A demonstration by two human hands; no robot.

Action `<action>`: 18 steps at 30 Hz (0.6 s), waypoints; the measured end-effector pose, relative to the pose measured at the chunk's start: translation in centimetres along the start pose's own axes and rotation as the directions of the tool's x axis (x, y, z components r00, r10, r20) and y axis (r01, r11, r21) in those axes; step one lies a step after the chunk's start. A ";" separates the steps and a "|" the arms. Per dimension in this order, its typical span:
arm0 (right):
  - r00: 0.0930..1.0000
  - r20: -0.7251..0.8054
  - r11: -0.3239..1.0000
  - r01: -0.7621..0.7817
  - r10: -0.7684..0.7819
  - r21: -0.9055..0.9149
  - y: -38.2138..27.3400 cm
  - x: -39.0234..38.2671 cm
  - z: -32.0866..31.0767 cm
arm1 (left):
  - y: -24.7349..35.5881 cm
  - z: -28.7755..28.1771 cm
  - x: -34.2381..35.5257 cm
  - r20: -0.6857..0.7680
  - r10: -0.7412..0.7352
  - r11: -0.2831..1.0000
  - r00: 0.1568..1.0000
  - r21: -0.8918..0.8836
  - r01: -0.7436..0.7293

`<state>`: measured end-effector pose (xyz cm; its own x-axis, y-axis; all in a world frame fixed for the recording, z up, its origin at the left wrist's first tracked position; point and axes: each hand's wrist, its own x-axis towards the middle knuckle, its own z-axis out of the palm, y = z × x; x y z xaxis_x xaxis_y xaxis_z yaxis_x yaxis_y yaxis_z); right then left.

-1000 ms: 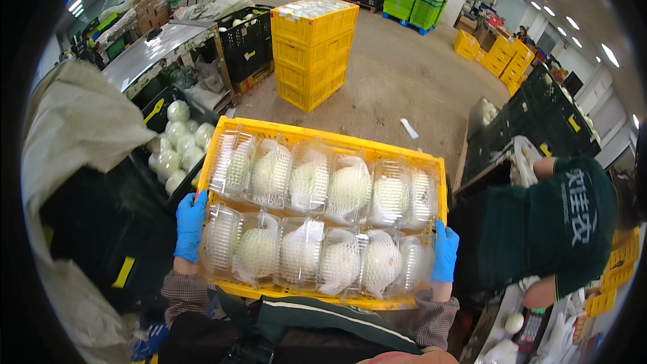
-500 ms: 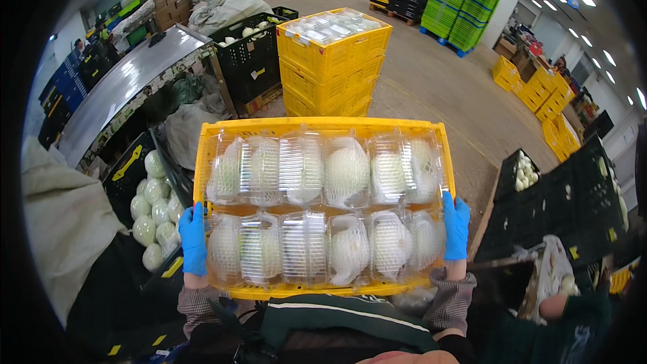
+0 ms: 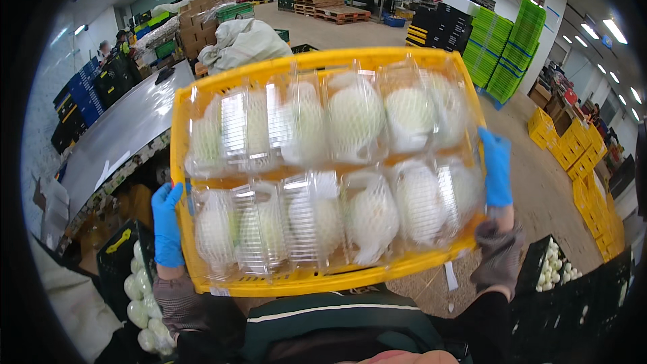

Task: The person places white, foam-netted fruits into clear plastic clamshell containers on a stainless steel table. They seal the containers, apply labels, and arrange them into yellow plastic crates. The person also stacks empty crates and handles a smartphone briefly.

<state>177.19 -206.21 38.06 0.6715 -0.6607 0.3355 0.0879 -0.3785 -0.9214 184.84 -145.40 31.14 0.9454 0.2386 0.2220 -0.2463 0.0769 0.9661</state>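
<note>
2 short ends of a yellow crate [image 3: 323, 58] are gripped at once. The left hand [image 3: 167, 226], in a blue glove, is clamped on the left end with the thumb toward the rim; the right hand [image 3: 497, 168], gloved the same, is closed against the right end, though its fingertips are mostly out of sight and I can't tell how far they hook under. The crate is up in the air before the person's dark green garment [image 3: 377, 327], and its right end looks a little higher than its left.

Inside lie 2 rows of clear plastic boxes [image 3: 359, 118] with pale round produce [image 3: 371, 219] in white foam netting, about 6 rounds to a row. To the left stand a metal-topped table [image 3: 145, 128] and a black crate [image 3: 111, 266] of wrapped pale rounds.

I'd judge the load fairly heavy, the crate itself stiff. The boxes look thin and slick, liable to slide or dent if the crate tips, while the netting should soften knocks to the produce. The sound hold is on the rigid end walls, level with each other, fingers under the rim, never on the lids.
</note>
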 end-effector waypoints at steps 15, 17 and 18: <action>0.926 0.339 0.861 0.305 -0.167 -0.408 12.0 57.4 19.7 | -1.0 41.4 19.0 -0.137 -0.291 0.838 0.947 -0.514 0.183; 0.870 0.446 0.850 0.387 -0.209 -0.358 18.4 59.6 24.4 | -5.9 39.9 21.0 -0.144 -0.326 0.882 0.934 -0.401 0.246; 0.758 0.634 0.764 0.498 -0.153 -0.410 17.9 58.5 27.0 | -9.1 35.7 21.4 -0.150 -0.334 0.920 0.931 -0.265 0.287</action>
<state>237.90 -234.13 35.87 0.9621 -0.0316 0.2708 0.0995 -0.8842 -0.4564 214.97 -175.53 31.76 0.9301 0.3413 -0.1354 -0.0116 0.3958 0.9182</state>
